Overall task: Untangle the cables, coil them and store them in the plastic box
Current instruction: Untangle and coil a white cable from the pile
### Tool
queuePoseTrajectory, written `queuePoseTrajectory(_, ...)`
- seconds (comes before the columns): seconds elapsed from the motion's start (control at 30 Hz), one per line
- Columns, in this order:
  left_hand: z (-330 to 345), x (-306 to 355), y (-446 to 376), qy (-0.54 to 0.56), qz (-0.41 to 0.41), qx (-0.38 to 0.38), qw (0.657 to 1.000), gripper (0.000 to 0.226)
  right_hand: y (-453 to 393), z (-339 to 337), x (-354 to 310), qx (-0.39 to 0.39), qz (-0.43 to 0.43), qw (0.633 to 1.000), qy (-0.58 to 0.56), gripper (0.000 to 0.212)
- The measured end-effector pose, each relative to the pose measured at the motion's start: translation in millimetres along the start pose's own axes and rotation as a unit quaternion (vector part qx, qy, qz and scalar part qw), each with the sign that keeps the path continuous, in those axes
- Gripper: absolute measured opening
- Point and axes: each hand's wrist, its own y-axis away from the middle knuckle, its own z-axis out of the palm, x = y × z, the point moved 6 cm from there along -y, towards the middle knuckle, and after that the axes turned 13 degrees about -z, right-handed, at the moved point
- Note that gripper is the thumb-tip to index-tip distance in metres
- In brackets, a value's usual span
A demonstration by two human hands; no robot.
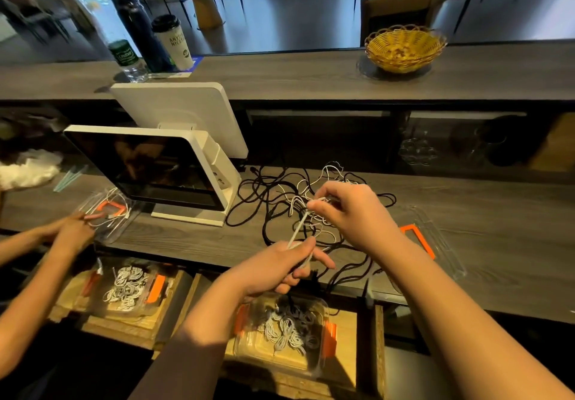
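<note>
A tangle of black and white cables point(280, 200) lies on the grey counter point(485, 213) in front of me. My left hand point(280, 269) grips a white cable point(298, 231) near the counter's front edge. My right hand point(345, 210) pinches the same cable higher up, over the tangle, so it runs taut between both hands. Below the counter, a clear plastic box point(320, 309) with orange clips holds several coiled white and dark cables. Its clear lid point(435, 238) with an orange latch lies on the counter at my right.
A white point-of-sale screen point(149, 166) stands left of the tangle. Another person's hands point(71, 228) work at a second clear box lid at far left, above another box of coils point(127, 287). On the raised ledge sit a wicker basket point(404, 46), a cup and bottles.
</note>
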Motion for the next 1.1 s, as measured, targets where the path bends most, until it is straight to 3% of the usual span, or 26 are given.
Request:
queuePoseTrajectory(0.27, -15.5, -5.5, -0.4, 0.124, 0.095, 0.127, 0.979, 0.057, 11.5, 14.6, 19.2, -0.013, 0.057, 0.998, -0.038, 0.02)
queuePoseTrajectory(0.37, -14.0, -0.7, 1.3, 0.218, 0.135, 0.12, 0.959, 0.057, 16.5, 25.8, 19.7, -0.033, 0.073, 0.996, -0.035, 0.025)
queuePoseTrajectory(0.57, -25.9, 14.9, 9.0, 0.401, 0.219, 0.136, 0.879, 0.057, 29.6, 48.3, 13.2, -0.087, 0.065, 0.992, -0.072, 0.031)
queuePoseTrajectory(0.67, -32.1, 18.1, 11.0, 0.506, 0.233, 0.13, 0.82, 0.056, 34.8, 59.9, 5.3, -0.13, 0.047, 0.988, -0.065, 0.03)
queuePoseTrajectory(0.73, -37.6, 16.7, 9.9, 0.531, 0.231, 0.155, 0.801, 0.056, 39.1, 67.7, -0.9, -0.165, 0.037, 0.984, -0.05, 0.03)
queuePoseTrajectory(0.8, -41.3, 14.9, 8.1, 0.52, 0.226, 0.187, 0.802, 0.057, 41.9, 73.2, -11.0, -0.195, 0.013, 0.98, -0.026, 0.031)
queuePoseTrajectory(0.87, -43.9, 12.9, 10.2, 0.45, 0.222, 0.249, 0.829, 0.057, 43.6, 75.6, -22.6, -0.215, -0.015, 0.976, -0.003, 0.032)
queuePoseTrajectory(1.0, -47.6, 10.3, 10.7, 0.158, 0.165, 0.398, 0.888, 0.059, 42.1, 66.7, -42.1, -0.191, -0.059, 0.98, 0.01, 0.032)
queuePoseTrajectory(1.1, -40.0, 5.6, 6.9, 0.085, 0.098, 0.349, 0.928, 0.061, 35.6, 53.3, -47.7, -0.152, -0.072, 0.986, -0.003, 0.019)
